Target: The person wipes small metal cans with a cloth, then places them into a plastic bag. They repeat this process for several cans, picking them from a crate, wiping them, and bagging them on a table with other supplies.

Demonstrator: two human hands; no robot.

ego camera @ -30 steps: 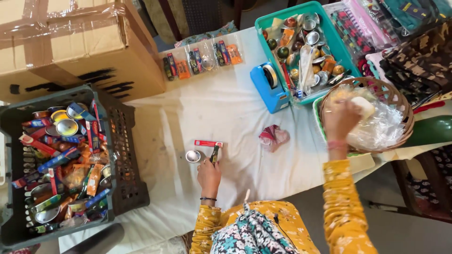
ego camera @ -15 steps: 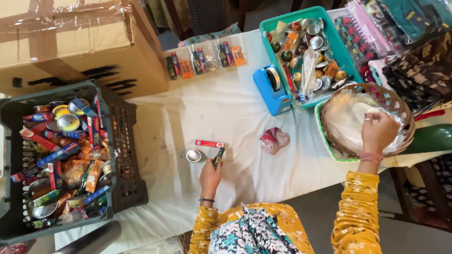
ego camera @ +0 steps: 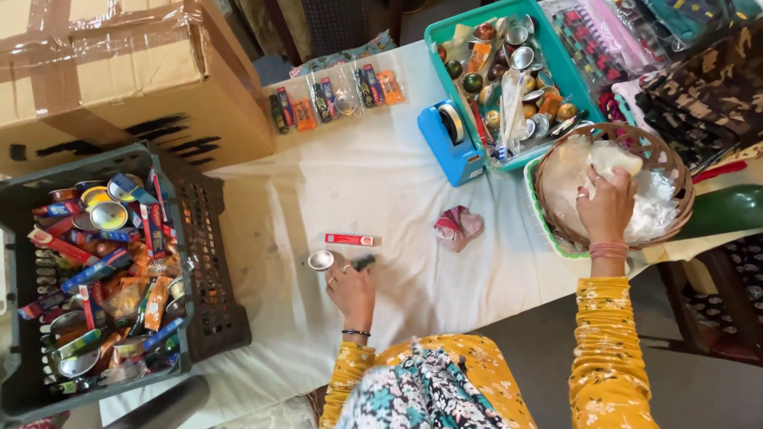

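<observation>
Right-hand grip (ego camera: 606, 208) closes on a white plastic packet (ego camera: 616, 161) inside the round woven wicker basket (ego camera: 674, 171); the left hand (ego camera: 350, 287) pinches a small dark tube (ego camera: 363, 262) on the white-clothed worktop (ego camera: 373, 191). Pulling carelessly could drag neighbouring packets out, or nudge the small silver metal bowl (ego camera: 321, 259).

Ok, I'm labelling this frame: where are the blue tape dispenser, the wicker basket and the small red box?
blue tape dispenser (ego camera: 450, 143), head view, its blue body.
wicker basket (ego camera: 674, 163), head view, right rim.
small red box (ego camera: 348, 239), head view, its middle.

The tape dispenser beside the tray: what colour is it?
Blue, clearest in the head view: tape dispenser.
</observation>
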